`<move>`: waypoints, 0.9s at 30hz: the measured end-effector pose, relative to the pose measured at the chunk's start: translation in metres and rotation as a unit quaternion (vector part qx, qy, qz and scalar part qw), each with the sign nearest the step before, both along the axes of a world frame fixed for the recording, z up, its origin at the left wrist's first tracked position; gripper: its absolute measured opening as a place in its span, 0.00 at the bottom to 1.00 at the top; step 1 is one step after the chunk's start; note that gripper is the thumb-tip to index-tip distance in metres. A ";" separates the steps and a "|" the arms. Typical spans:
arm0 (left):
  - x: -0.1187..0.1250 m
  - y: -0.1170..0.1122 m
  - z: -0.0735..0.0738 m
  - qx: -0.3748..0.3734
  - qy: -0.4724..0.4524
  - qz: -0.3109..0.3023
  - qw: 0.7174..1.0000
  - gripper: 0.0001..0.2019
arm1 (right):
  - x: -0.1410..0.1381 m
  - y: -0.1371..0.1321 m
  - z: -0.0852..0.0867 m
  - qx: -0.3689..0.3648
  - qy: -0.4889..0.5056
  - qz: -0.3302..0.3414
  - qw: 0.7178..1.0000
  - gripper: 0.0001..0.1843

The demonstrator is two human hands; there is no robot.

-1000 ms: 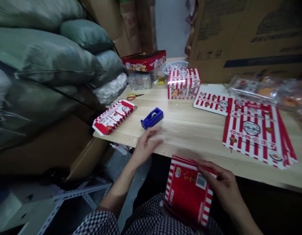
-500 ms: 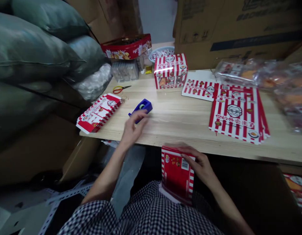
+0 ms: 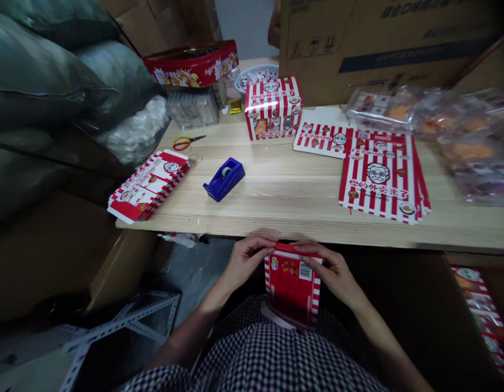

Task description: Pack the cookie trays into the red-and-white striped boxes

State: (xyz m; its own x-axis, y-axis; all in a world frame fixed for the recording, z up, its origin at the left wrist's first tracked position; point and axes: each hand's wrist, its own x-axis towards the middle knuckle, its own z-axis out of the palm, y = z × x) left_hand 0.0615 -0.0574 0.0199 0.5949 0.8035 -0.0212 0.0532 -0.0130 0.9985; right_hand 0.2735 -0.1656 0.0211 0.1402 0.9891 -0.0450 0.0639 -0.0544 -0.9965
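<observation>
Pale wood-grain bench point(image 3: 272, 201), smooth-looking, backed by a big brown cardboard box point(image 3: 382, 32) with a dark blue band, and crowded on the left by puffy grey-green plastic sacks point(image 3: 23, 60). Just off the bench's front edge, in front of a black-and-white checked shirt point(image 3: 255, 359), a squarish red card carton with white-striped edges point(image 3: 290, 291) is held up by its top. Its upper left corner is pinched by the left hand point(image 3: 246, 258), and its upper right part is gripped by the right hand point(image 3: 333, 272), so both are closed on it. A barcode can be seen by the right thumb.

Other stuff around: a wedge-shaped blue plastic tape dispenser point(image 3: 225, 182) is parked mid-left, with red-and-yellow-handled scissors point(image 3: 186, 142) behind it. A slanted stack of folded red-and-white cartons point(image 3: 149, 185) is sat at the left end, and flat red-striped card sheets point(image 3: 380, 177) are fanned out on the right. The back middle is taken up by a glossy made-up striped box point(image 3: 273, 106).

Containers, then: a rounded red tin point(image 3: 194, 73) is perched on clear plastic cases point(image 3: 193, 109), its contents too dark to be made out. A pale blue bowl point(image 3: 237, 81), partly hidden by the striped box, is filled with small red-and-white bits. Orange and pinkish contents can be seen through crinkly clear plastic packs point(image 3: 472, 149) at far right.
</observation>
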 end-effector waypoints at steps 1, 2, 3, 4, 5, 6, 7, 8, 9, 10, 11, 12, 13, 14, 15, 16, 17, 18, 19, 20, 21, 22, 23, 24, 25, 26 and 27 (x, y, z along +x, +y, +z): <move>-0.001 0.000 0.003 0.004 -0.004 -0.004 1.000 0.05 | -0.003 0.000 0.003 -0.001 0.005 -0.016 1.000 0.11; -0.002 0.000 0.008 0.009 -0.004 -0.011 1.000 0.05 | -0.007 0.000 0.006 -0.003 0.009 -0.032 0.999 0.10; -0.004 0.003 0.013 0.019 0.002 -0.019 1.000 0.05 | -0.009 0.001 0.009 -0.003 0.012 -0.051 0.999 0.10; -0.006 0.009 0.018 0.034 0.012 -0.023 0.999 0.06 | -0.011 0.003 0.013 -0.003 0.013 -0.069 0.998 0.09; -0.009 0.018 0.025 0.058 0.025 -0.017 0.998 0.07 | -0.011 0.004 0.016 -0.002 0.011 -0.088 0.996 0.08; -0.013 0.031 0.031 0.090 0.039 0.005 0.995 0.09 | -0.011 0.006 0.019 0.000 0.004 -0.106 0.994 0.08; -0.018 0.047 0.038 0.130 0.055 0.047 0.989 0.11 | -0.009 0.008 0.022 0.003 -0.006 -0.123 0.992 0.08; -0.024 0.067 0.044 0.173 0.074 0.104 0.977 0.14 | -0.007 0.010 0.024 0.009 -0.017 -0.137 0.990 0.08; -0.031 0.089 0.049 0.213 0.093 0.173 0.957 0.15 | -0.005 0.013 0.025 0.015 -0.028 -0.143 0.989 0.08; -0.038 0.112 0.053 0.242 0.123 0.238 0.933 0.15 | -0.003 0.015 0.025 0.023 -0.037 -0.143 0.989 0.08; -0.045 0.135 0.055 0.252 0.163 0.282 0.911 0.15 | -0.002 0.017 0.024 0.031 -0.044 -0.141 0.989 0.08; -0.051 0.156 0.056 0.235 0.209 0.295 0.902 0.15 | -0.002 0.018 0.023 0.037 -0.049 -0.135 0.989 0.08; -0.056 0.174 0.054 0.201 0.247 0.285 0.904 0.13 | -0.002 0.019 0.022 0.043 -0.053 -0.130 0.989 0.08; -0.059 0.189 0.050 0.173 0.266 0.272 0.908 0.11 | -0.003 0.020 0.020 0.048 -0.057 -0.128 0.989 0.09; -0.060 0.201 0.045 0.143 0.280 0.253 0.915 0.10 | -0.004 0.019 0.019 0.051 -0.060 -0.127 0.989 0.09; -0.060 0.209 0.040 0.114 0.285 0.234 0.923 0.12 | -0.005 0.018 0.019 0.054 -0.064 -0.130 0.988 0.09; -0.060 0.214 0.034 0.089 0.284 0.217 0.930 0.14 | -0.006 0.017 0.019 0.055 -0.068 -0.134 0.987 0.09; -0.060 0.217 0.029 0.062 0.281 0.201 0.936 0.16 | -0.006 0.015 0.019 0.054 -0.071 -0.140 0.986 0.09; -0.060 0.219 0.025 0.037 0.275 0.188 0.942 0.17 | -0.006 0.013 0.019 0.053 -0.073 -0.148 0.985 0.09; -0.061 0.220 0.023 0.015 0.264 0.177 0.948 0.17 | -0.006 0.012 0.020 0.051 -0.073 -0.156 0.984 0.09; -0.062 0.220 0.022 -0.004 0.249 0.170 0.953 0.16 | -0.005 0.010 0.020 0.051 -0.071 -0.164 0.983 0.09; -0.064 0.220 0.022 -0.019 0.232 0.163 0.959 0.16 | -0.004 0.009 0.021 0.052 -0.067 -0.171 0.982 0.09; -0.066 0.220 0.023 -0.032 0.212 0.158 0.964 0.16 | -0.004 0.008 0.021 0.053 -0.063 -0.177 0.981 0.08; -0.069 0.220 0.024 -0.044 0.191 0.154 0.968 0.16 | -0.004 0.007 0.021 0.054 -0.060 -0.181 0.980 0.08; -0.071 0.220 0.025 -0.053 0.170 0.151 0.972 0.18 | -0.003 0.007 0.020 0.054 -0.057 -0.183 0.980 0.08; -0.074 0.219 0.026 -0.061 0.149 0.149 0.976 0.19 | -0.004 0.006 0.020 0.053 -0.054 -0.183 0.980 0.08; -0.077 0.218 0.026 -0.067 0.129 0.149 0.978 0.20 | -0.004 0.006 0.019 0.052 -0.051 -0.184 0.980 0.08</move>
State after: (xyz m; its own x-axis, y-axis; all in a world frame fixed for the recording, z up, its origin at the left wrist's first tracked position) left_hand -0.0154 0.1602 0.0461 0.2965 0.9198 -0.2570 0.2856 0.1714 0.9429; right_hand 0.2697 -0.1597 0.0398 0.4864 0.8695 0.0860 0.1580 0.0093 -0.9874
